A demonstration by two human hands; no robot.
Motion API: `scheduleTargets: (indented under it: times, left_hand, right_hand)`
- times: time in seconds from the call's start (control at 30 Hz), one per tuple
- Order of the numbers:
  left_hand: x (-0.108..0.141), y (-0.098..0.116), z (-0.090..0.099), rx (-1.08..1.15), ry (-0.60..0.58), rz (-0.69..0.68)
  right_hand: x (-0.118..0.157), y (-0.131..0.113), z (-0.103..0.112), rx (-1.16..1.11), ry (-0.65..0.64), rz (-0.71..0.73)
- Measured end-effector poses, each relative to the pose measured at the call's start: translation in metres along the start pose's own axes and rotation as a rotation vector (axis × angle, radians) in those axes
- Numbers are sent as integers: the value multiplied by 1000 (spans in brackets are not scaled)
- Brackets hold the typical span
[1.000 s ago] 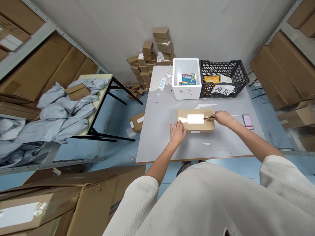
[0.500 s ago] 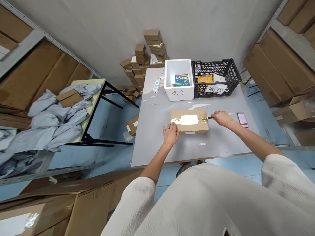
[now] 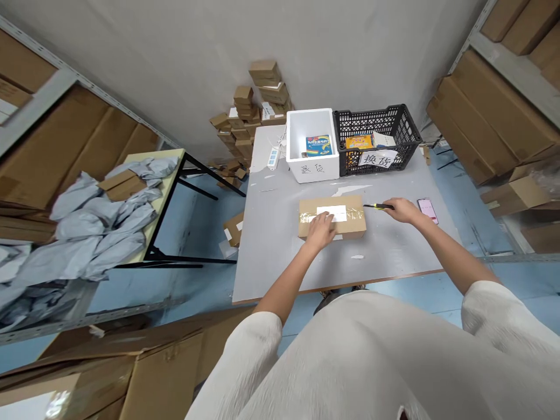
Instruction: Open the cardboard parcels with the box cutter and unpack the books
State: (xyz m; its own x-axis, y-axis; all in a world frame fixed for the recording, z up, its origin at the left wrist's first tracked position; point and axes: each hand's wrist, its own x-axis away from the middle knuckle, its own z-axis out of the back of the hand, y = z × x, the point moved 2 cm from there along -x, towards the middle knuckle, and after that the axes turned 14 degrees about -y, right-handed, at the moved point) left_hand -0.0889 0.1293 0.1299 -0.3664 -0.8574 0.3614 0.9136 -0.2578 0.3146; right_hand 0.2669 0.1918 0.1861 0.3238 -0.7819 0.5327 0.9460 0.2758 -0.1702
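Note:
A taped cardboard box with a white label on top lies on the grey table. My left hand rests on the near side of its top, fingers stretched over the label and not gripping. To the right of the box, my right hand is closed round a black and yellow utility knife. The knife's blade points left and ends close to the box's right edge, apart from it. Beyond my right hand lies a phone with its screen lit.
Behind the box stand a white foam bin and a black plastic crate, both holding books. A power strip lies left of the bin. Grey parcels cover a side table at left. Cardboard boxes are stacked by the wall.
My right hand has drawn the knife away from the box to the right. My left hand has slid rightward from the box's left end onto the label.

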Motion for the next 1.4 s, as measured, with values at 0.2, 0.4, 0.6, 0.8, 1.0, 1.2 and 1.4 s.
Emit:
scheduleTargets:
  times: [0.2, 0.4, 0.6, 0.8, 1.0, 1.2, 1.4]
  left_hand:
    - [-48, 44, 3, -88, -148, -114]
    - [-58, 48, 3, -163, -192, -75]
    - [-61, 50, -3, -155, -177, -70]
    - [-61, 51, -2, -128, -194, -56]
    - [-54, 51, -2, -131, -164, -66]
    - [-51, 50, -4, -137, -147, -69]
    - [-49, 51, -5, -144, -141, -60]
  right_hand:
    - [-5, 4, -16, -155, -13, 15]
    - [-10, 7, -19, -219, -12, 40]
    - [-22, 8, -12, -162, -62, 59]
    - [-34, 7, -5, -24, -75, 79]
    - [-50, 11, -12, -105, -133, 120]
    - [-50, 23, -33, -388, -290, 178]
    - [-44, 15, -35, -511, -307, 171]
